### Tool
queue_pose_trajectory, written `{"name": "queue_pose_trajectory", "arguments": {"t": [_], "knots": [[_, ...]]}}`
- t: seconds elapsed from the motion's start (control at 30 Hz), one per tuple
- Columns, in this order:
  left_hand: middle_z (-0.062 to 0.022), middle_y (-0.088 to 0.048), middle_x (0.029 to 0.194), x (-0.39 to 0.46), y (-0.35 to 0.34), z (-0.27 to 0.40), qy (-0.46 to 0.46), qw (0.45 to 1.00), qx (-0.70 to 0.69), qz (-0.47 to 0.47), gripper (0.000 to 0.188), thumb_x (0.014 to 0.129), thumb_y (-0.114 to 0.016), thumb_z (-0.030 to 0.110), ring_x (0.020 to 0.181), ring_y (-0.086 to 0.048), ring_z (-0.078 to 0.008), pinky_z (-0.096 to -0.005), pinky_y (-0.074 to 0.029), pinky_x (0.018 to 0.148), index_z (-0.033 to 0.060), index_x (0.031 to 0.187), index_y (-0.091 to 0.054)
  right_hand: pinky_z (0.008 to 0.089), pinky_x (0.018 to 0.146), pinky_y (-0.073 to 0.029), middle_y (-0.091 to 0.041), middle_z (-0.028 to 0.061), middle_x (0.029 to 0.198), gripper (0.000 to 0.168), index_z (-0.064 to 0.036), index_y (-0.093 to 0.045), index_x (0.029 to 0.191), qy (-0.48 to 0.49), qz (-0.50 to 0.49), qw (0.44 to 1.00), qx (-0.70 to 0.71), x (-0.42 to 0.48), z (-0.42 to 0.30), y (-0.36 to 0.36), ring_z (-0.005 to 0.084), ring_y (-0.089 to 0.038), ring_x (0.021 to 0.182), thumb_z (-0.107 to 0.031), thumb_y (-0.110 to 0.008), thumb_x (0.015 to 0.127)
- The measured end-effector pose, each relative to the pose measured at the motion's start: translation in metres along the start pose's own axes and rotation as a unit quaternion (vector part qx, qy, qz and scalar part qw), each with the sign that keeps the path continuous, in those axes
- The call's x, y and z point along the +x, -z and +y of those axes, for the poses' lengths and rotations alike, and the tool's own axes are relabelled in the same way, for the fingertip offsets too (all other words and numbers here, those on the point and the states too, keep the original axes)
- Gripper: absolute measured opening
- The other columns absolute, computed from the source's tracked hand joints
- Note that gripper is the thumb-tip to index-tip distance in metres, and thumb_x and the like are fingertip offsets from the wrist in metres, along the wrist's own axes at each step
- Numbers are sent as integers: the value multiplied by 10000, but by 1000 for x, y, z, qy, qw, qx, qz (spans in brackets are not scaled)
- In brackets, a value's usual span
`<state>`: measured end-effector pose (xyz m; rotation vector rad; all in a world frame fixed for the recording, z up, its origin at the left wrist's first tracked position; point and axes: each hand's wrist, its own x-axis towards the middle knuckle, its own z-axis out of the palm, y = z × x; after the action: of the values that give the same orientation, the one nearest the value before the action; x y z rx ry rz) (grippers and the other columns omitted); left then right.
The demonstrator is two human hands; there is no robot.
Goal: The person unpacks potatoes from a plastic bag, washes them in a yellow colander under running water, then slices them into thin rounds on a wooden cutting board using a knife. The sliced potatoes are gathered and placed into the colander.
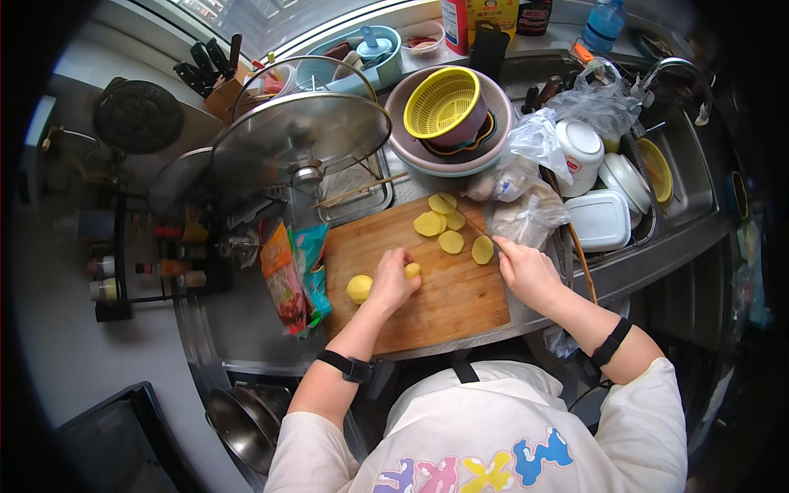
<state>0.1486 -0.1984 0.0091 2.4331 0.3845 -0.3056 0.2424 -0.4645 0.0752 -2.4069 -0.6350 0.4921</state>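
My left hand point(394, 278) is closed around a peeled potato piece point(412, 270) on the wooden cutting board point(456, 302). Just left of it lies another peeled potato point(359, 289). At the board's right edge my right hand point(525, 268) grips a knife by its handle; the knife's blade point(473, 223) points up and left, beside several potato slices point(451, 241). One slice point(482, 249) lies apart, near my right fingers. My left fingers hide part of the potato piece.
Food packets point(294, 277) lie left of the board. Behind stand a glass lid point(302, 142), stacked basins with a yellow colander point(444, 103), and a knife block point(225, 92). Plastic bags point(524, 209), white bowls point(579, 154) and a sink point(690, 172) are on the right.
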Motion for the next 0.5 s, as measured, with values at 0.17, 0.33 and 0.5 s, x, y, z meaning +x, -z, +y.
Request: {"name": "queue_pose_trajectory", "arguments": {"t": [0.17, 0.33, 0.5], "knots": [[-103, -552, 788, -8, -7, 0, -29, 989, -46, 137, 399, 657, -819, 100, 688, -546, -237, -348, -475, 640, 38, 956, -562, 508, 737, -505, -658, 231, 890, 332, -89, -567, 1222, 30, -24, 998, 45, -7, -9, -7, 430, -629, 820, -166, -501, 905], [-50, -562, 741, -13, -13, 0, 28, 989, -132, 66, 292, 718, -814, 95, 640, -559, -123, -284, -489, 587, 7, 885, -591, 491, 740, -506, -653, 248, 867, 307, -61, -597, 1174, -11, -100, 987, 125, -9, -17, -20, 427, -630, 824, -169, -498, 904], [-41, -603, 804, -18, -17, -6, 144, 905, -401, 13, 229, 787, -773, 68, 723, -591, -67, -235, -529, 653, -11, 939, -621, 486, 743, -502, -646, 265, 850, 308, -52, -599, 1168, -10, -137, 980, 142, -14, -20, -32, 428, -632, 824, -179, -492, 910]]}}
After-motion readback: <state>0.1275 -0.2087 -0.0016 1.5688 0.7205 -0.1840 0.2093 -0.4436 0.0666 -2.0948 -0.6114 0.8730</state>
